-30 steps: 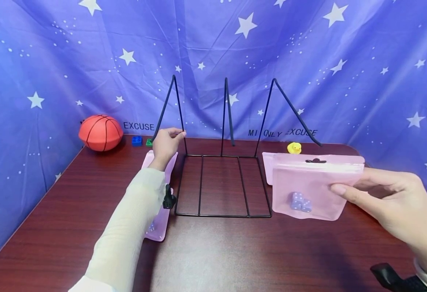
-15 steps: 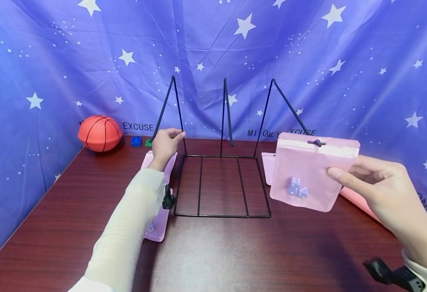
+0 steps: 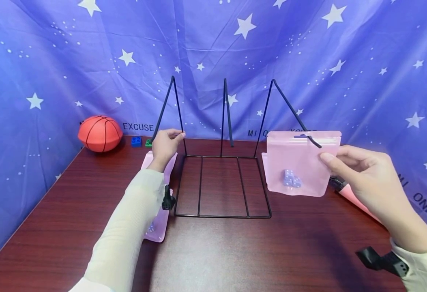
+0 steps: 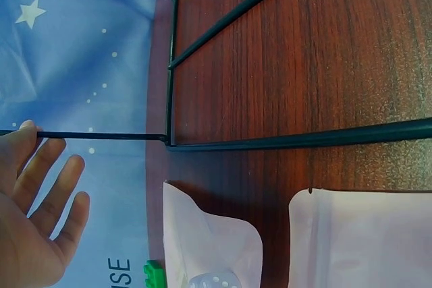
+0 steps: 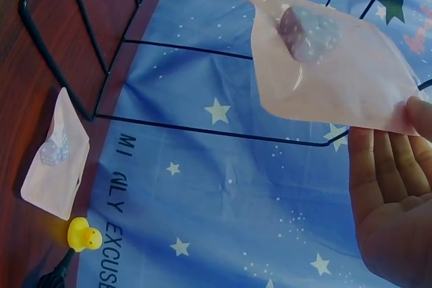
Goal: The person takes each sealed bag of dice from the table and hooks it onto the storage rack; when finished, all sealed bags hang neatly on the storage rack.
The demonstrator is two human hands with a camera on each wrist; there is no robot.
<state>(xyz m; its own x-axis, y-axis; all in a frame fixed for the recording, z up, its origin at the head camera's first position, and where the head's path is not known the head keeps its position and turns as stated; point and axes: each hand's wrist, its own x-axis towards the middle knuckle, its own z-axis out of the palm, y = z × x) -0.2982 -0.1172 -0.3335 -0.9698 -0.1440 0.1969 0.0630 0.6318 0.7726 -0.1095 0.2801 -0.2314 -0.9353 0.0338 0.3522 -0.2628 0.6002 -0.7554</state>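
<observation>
My right hand point(image 3: 372, 182) pinches the right edge of a pink zip pouch point(image 3: 310, 174) between thumb and fingers. Lavender dice point(image 3: 291, 178) show through its front. The right hook point(image 3: 290, 106) of a black wire rack point(image 3: 222, 216) runs through the slot at the pouch's top, its tip in front of the pouch. At the rack's left side, my left hand point(image 3: 165, 148) holds the left upright between thumb and index finger; its other fingers are loosely spread in the left wrist view. The middle hook point(image 3: 229, 117) and left hook point(image 3: 164, 103) carry nothing.
More pink pouches point(image 3: 157, 227) lie left of the rack, partly under my left forearm. Another pouch point(image 5: 57, 160) and a yellow duck point(image 5: 84, 235) are at right. A red ball point(image 3: 100, 134), blue brick point(image 3: 136, 141) and pink-black cylinder point(image 3: 359, 205) stand or lie farther out.
My right hand has moved up and left with the pouch, and the right hook's tip has come through its slot. My left hand stays on the upright.
</observation>
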